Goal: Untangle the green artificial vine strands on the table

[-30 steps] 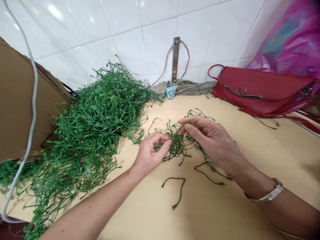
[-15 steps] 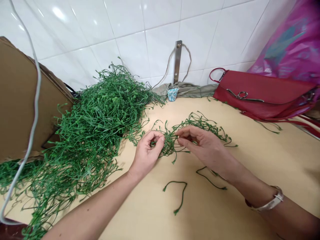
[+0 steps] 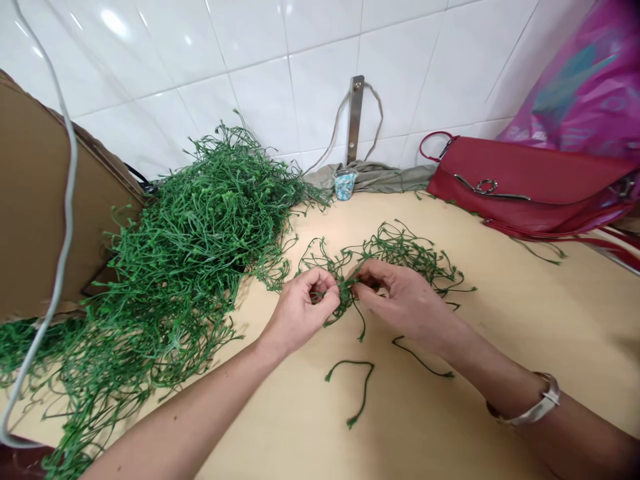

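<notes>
Both my hands sit close together over the cream tabletop [image 3: 500, 333]. My left hand [image 3: 305, 310] and my right hand [image 3: 400, 300] pinch a small tangle of thin green artificial plant strands [image 3: 390, 250] between their fingertips. The tangle spreads beyond my right hand and hangs down between my hands. A large heap of the same green strands [image 3: 200, 227] lies left of my left hand. Two single dark green strands [image 3: 363, 393] [image 3: 420, 357] lie loose below my hands. A metal bangle [image 3: 530, 410] circles my right wrist.
A cardboard sheet [image 3: 35, 187] stands at the left, with a grey cable [image 3: 65, 167] hanging in front. A red handbag [image 3: 525, 187] and pink plastic bag [image 3: 565, 80] sit at the back right. A small cup [image 3: 345, 185], grey cloth [image 3: 380, 177] and metal bracket [image 3: 355, 120] stand against white tiles.
My hands have moved closer together, and the tangle is drawn tighter between them. Its strands now spread wider behind my right hand. The loose strands on the table have stayed in place.
</notes>
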Tool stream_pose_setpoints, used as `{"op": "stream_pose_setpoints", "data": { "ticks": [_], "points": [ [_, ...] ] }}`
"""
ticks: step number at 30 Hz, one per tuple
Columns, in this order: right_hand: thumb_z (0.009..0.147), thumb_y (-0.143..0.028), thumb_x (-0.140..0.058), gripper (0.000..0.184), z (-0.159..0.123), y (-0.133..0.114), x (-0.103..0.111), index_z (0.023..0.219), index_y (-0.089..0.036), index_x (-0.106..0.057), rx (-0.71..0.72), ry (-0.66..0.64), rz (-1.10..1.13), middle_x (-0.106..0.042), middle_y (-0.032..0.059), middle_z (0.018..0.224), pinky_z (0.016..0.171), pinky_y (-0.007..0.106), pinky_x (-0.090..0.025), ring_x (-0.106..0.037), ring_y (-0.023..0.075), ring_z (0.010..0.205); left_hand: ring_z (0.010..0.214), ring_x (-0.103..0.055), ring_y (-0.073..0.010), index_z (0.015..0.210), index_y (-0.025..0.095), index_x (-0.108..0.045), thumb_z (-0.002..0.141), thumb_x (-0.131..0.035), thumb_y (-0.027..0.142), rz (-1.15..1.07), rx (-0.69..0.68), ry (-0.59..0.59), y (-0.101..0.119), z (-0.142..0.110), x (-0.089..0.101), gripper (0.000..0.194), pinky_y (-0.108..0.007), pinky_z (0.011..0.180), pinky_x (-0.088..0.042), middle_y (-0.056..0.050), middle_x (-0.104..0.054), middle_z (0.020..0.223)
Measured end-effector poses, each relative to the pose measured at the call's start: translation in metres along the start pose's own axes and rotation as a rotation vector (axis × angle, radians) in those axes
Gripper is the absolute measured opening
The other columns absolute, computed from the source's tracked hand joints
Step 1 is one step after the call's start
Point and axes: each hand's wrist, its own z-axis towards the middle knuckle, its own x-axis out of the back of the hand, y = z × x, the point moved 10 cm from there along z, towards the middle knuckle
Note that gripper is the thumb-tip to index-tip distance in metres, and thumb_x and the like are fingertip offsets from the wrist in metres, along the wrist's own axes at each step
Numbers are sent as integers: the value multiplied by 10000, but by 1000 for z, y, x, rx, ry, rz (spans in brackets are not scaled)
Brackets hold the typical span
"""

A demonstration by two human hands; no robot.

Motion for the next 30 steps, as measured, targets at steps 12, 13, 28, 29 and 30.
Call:
{"op": "stream_pose_setpoints", "data": {
  "ticks": [12,13,28,29,30],
  "points": [
    [728,-54,-391,250,8,2,27,676,-233,-557,193,82,-217,-625,20,723,703,302,-480,-608,182,721,566,-371,-77,751,193,-504,809,-576,231,-98,52,-120,-4,-7,-13,100,-208,530,-322,53,-430,640],
    [736,-65,-399,258,8,7,37,721,-236,-591,161,127,-190,-661,23,773,739,311,-495,-631,189,770,568,-376,-78,759,193,-505,813,-584,241,-105,60,-99,-5,-7,-10,107,-206,532,-328,53,-434,643],
    [864,-334,-632,125,-3,-18,26,926,-249,-698,99,171,-142,-768,58,937,807,391,-547,-708,249,864,675,-431,-109,781,196,-520,862,-601,247,-35,-83,50,7,-3,4,126,-248,651,-373,34,-468,708],
    [861,-314,-626,122,-3,-15,25,929,-244,-701,88,171,-130,-769,53,923,798,383,-549,-710,241,845,667,-430,-108,800,195,-531,868,-601,250,-32,-74,32,5,-3,2,111,-245,642,-373,37,-465,704],
    [861,-292,-614,121,-4,-14,24,925,-241,-702,84,174,-124,-768,46,901,781,370,-550,-711,231,821,652,-429,-105,832,194,-546,879,-597,258,-34,-62,9,3,-3,-1,94,-242,628,-373,42,-463,697]
  ]
}}
